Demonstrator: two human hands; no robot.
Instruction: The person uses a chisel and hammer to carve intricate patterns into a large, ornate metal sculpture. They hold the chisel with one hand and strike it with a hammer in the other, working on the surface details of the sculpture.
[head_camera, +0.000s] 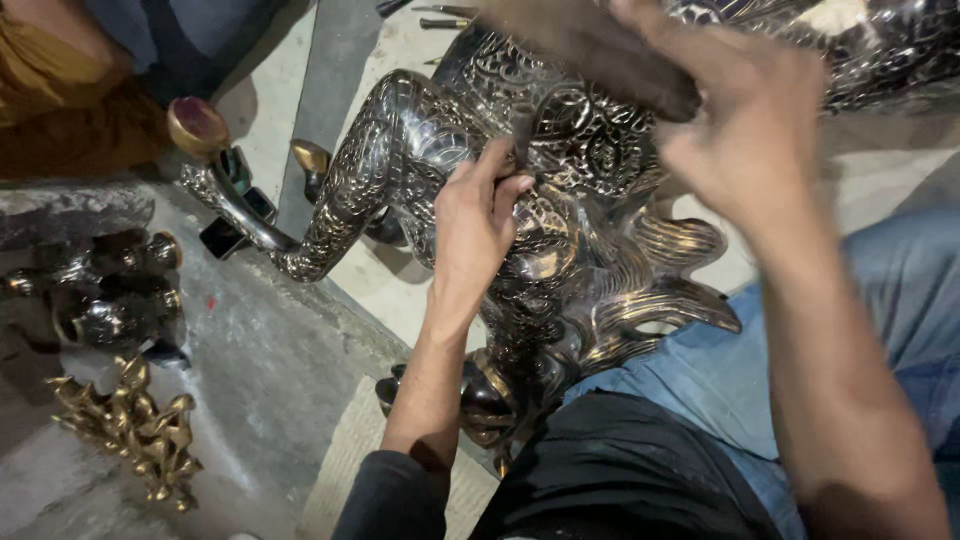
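A large dark metal statue (560, 220) with dense engraved patterns lies across my lap, its arm stretched out to the left. My left hand (478, 215) pinches a thin metal chisel (521, 135) whose tip rests on the statue's engraved surface. My right hand (735, 110), blurred by motion, grips a dark wooden mallet (590, 50) raised above the chisel's top end.
On the grey concrete floor at left sit small dark metal figures (105, 295) and a golden ornament (130, 425). A woven mat (345, 460) lies under my left arm. Another person's orange and blue clothing (70, 90) shows at top left. Several thin tools (445, 15) lie at the top.
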